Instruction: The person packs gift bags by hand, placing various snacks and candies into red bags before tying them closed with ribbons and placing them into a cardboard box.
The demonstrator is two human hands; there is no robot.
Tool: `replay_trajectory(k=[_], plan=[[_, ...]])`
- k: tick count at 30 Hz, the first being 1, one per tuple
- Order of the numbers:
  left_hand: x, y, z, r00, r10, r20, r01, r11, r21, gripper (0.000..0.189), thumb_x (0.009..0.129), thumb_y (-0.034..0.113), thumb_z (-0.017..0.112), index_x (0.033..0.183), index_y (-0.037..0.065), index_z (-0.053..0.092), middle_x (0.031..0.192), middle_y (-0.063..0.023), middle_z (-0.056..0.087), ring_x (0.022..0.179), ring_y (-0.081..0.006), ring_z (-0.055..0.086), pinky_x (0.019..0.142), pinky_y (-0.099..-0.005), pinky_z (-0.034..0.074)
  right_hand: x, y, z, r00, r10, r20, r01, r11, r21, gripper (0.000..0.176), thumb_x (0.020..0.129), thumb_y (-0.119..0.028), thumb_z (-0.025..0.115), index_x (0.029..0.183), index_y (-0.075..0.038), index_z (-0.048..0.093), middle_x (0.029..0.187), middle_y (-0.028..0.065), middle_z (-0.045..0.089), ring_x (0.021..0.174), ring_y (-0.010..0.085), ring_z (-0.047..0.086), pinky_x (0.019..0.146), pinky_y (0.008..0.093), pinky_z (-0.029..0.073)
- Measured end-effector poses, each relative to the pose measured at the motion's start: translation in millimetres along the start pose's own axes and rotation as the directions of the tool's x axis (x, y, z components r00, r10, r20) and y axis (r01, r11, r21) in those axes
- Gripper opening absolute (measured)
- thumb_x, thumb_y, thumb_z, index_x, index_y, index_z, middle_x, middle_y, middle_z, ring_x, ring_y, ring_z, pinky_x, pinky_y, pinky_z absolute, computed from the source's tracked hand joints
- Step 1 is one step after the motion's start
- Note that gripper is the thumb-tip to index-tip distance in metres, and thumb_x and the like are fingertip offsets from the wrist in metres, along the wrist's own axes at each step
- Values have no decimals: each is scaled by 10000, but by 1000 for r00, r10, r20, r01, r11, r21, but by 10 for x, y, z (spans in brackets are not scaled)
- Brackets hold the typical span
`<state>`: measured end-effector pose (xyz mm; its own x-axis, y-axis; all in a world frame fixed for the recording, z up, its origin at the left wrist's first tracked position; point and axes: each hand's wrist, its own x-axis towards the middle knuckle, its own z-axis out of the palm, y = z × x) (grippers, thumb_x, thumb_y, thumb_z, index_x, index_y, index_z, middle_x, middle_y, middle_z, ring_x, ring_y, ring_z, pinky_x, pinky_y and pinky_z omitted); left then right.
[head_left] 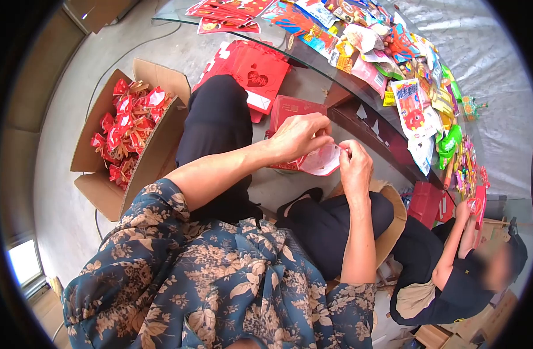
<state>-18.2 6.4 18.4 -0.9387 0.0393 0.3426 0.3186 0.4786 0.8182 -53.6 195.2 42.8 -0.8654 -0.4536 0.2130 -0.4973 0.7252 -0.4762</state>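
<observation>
Both my hands hold a small red gift bag [320,161] with a pale inside, open at the top, in front of my knees. My left hand [298,135] grips its upper left edge with the fingers curled over it. My right hand [353,164] pinches the bag's right edge between thumb and fingers. Behind the bag lie flat red paper bags [252,70] in a stack on the floor.
A cardboard box [89,180] at my left holds several finished red pouches [127,125]. A glass table [313,58] ahead carries many snack packets [415,102]. Another person [458,273] sits at the lower right, a hand [465,210] on a red bag.
</observation>
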Motion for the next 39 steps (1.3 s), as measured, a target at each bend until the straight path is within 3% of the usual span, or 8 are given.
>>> replay_trajectory(k=[5,12,18,21,28,31,34,39], plan=[[-91,-32,-41,879,405,252,-455,870,188,182,757,87,602,934,49,591,1072,-56,609,823,-269,645,646,-375,521,44,135,-90,999,-52,-12,53,997,48,111,802,27,589,894,-32,609,844,142,649,747,325,638,666,412,494],[-137,38,20,710,552,437,-693,657,296,210,720,144,592,903,39,597,1301,-62,517,1040,-221,583,769,-314,545,27,254,-203,989,90,115,-111,975,192,119,804,40,584,903,-10,624,777,120,644,690,221,639,647,342,506],[-159,-13,122,668,604,434,-717,678,161,166,708,121,581,843,25,587,942,-59,511,875,-212,565,725,-314,527,-18,214,-222,992,61,113,-81,980,181,127,821,39,575,927,-6,627,846,110,623,741,193,628,670,306,500],[-173,-6,142,678,615,402,-726,645,239,146,713,112,581,835,30,582,884,-63,493,855,-207,560,723,-311,520,-91,-1,-306,994,59,-96,-32,965,259,105,846,30,559,927,7,622,865,86,607,767,167,621,691,290,498],[-207,62,195,746,602,283,-665,696,272,117,731,108,583,831,47,585,881,-58,498,856,-196,561,699,-303,518,-363,-96,-275,935,253,249,-348,795,498,193,929,-35,453,1028,17,610,966,87,635,879,158,641,779,293,513],[-206,107,195,706,660,257,-708,652,271,129,723,117,590,834,51,583,875,-58,490,856,-189,561,686,-305,514,-381,-42,-142,843,247,478,-510,652,562,259,980,-132,418,1123,2,587,1052,103,636,980,160,623,821,279,513],[-237,169,187,655,693,301,-754,624,204,127,711,129,600,810,56,564,855,-59,473,839,-186,558,687,-306,510,-204,-205,-69,636,370,678,-725,-15,688,257,957,-162,467,1114,2,588,1044,106,637,921,191,636,822,308,516],[-267,242,209,579,771,266,-815,561,146,104,722,137,604,773,69,544,852,-58,453,800,-176,550,647,-289,524,-62,101,273,523,250,815,-806,-166,568,285,959,-220,486,1129,-9,577,1058,102,631,952,183,624,813,324,520]])
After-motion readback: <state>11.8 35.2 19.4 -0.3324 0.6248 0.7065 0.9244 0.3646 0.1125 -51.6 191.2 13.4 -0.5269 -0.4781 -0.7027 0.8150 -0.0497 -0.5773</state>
